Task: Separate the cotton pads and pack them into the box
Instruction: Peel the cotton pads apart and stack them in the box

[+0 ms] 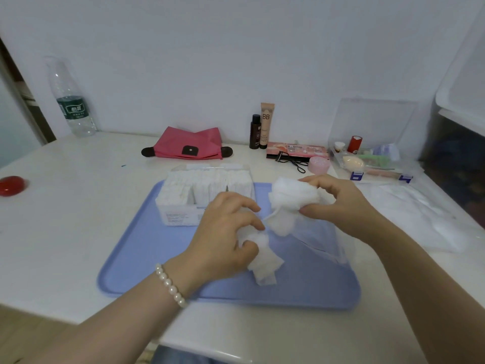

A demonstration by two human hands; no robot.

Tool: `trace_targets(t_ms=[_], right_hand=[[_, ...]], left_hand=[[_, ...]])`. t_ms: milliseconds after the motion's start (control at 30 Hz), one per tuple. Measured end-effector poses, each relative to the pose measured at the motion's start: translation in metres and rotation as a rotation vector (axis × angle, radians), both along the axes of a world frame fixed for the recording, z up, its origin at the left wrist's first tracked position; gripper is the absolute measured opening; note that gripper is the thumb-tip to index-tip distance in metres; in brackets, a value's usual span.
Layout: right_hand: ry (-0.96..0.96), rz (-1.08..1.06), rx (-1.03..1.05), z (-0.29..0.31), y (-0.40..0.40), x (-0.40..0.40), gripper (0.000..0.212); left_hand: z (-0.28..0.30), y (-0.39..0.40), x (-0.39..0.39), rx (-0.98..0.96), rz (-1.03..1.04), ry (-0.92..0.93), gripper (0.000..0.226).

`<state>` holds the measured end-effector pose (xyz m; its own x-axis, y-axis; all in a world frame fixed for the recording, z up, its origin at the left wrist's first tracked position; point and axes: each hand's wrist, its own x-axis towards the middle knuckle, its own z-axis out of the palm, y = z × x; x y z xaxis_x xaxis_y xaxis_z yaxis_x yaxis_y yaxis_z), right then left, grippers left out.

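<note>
Cotton pads: two white clumps held above a blue tray (147,258), one in each hand, close together near the centre of the head view, apparently being pulled apart.

Head view, left hand (225,232): fingers curled round the smaller clump of pads (262,261), which hangs below the palm at about 5 o'clock from the hand. A pearl bracelet (170,285) sits on this wrist.

Head view, right hand (338,206): thumb and fingers pinch the larger clump of pads (291,203), which sits at 9 o'clock from the hand. The grip looks set for peeling pads off, with the two clumps nearly touching.

Box (204,195): open-topped, standing on the far part of the tray at 12 o'clock from the left hand, already holding rows of upright white pads. It sits just beyond the hands, probably so that each freed pad needs only a short reach.

Plastic bag (322,240): clear, lying on the tray under the right hand; likely the pads' wrapper.

Table (78,206): white, carrying the tray.

Far edge, 12 o'clock: pink pouch (189,144), two cosmetic tubes (262,127), a clear organiser case (372,153).

Far left, 10 o'clock: water bottle (70,101); a red object (11,185) lies at 9 o'clock.

Progress, as a judgement: the box looks largely filled, with these clumps not yet packed.
</note>
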<state>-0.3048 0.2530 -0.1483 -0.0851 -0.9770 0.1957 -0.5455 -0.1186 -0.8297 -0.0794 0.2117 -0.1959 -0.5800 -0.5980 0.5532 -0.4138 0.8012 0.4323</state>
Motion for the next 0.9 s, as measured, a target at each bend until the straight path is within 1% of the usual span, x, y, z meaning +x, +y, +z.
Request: trace_targets(t_ms=[67, 133, 200, 233, 300, 367, 433, 500, 533, 600, 667, 733, 800, 867, 900], right_hand=[[0.051, -0.006, 0.036, 0.001, -0.002, 0.004, 0.018], [0.093, -0.01, 0.057, 0.001, -0.003, 0.008, 0.015], [0.111, -0.003, 0.068, 0.001, -0.004, 0.013, 0.013], [0.108, -0.003, 0.082, 0.001, -0.005, 0.015, 0.012], [0.086, -0.01, 0.125, 0.001, -0.005, 0.016, 0.014], [0.058, -0.025, 0.167, 0.0, -0.005, 0.014, 0.013], [0.006, -0.025, 0.184, 0.0, -0.002, 0.012, 0.01], [-0.022, -0.03, 0.177, 0.0, -0.001, 0.01, 0.011], [-0.007, -0.031, 0.175, 0.0, -0.001, 0.01, 0.012], [0.067, -0.01, 0.217, 0.001, -0.002, 0.011, 0.015], [0.218, 0.03, 0.288, 0.001, -0.003, 0.013, 0.03], [0.386, 0.044, 0.355, 0.001, -0.004, 0.017, 0.041], [0.504, 0.021, 0.366, -0.003, -0.006, 0.02, 0.054], [0.531, -0.005, 0.342, -0.008, -0.007, 0.021, 0.07], [0.537, -0.007, 0.334, -0.009, -0.008, 0.021, 0.074]], left_hand=[[0.008, 0.004, -0.002, 0.083, 0.042, 0.092, 0.028], [0.015, 0.01, -0.009, 0.278, 0.09, 0.121, 0.039], [0.017, 0.011, -0.016, 0.48, 0.137, 0.168, 0.04], [0.015, 0.011, -0.018, 0.55, 0.147, 0.222, 0.037], [0.014, 0.008, -0.019, 0.721, 0.124, 0.384, 0.031], [0.013, 0.005, -0.016, 0.944, 0.095, 0.554, 0.029], [0.016, 0.004, -0.012, 1.155, 0.052, 0.714, 0.019], [0.021, 0.003, -0.007, 1.31, 0.003, 0.808, 0.018], [0.023, 0.004, -0.005, 1.359, -0.012, 0.812, 0.02], [0.025, 0.004, -0.001, 1.394, -0.011, 0.762, 0.024], [0.024, 0.003, -0.001, 1.367, 0.005, 0.716, 0.028], [0.021, 0.003, 0.0, 1.335, 0.017, 0.69, 0.023], [0.018, 0.003, 0.0, 1.312, 0.026, 0.669, 0.017], [0.016, 0.005, 0.0, 1.289, 0.04, 0.656, 0.015], [0.015, 0.006, 0.001, 1.278, 0.048, 0.655, 0.016]])
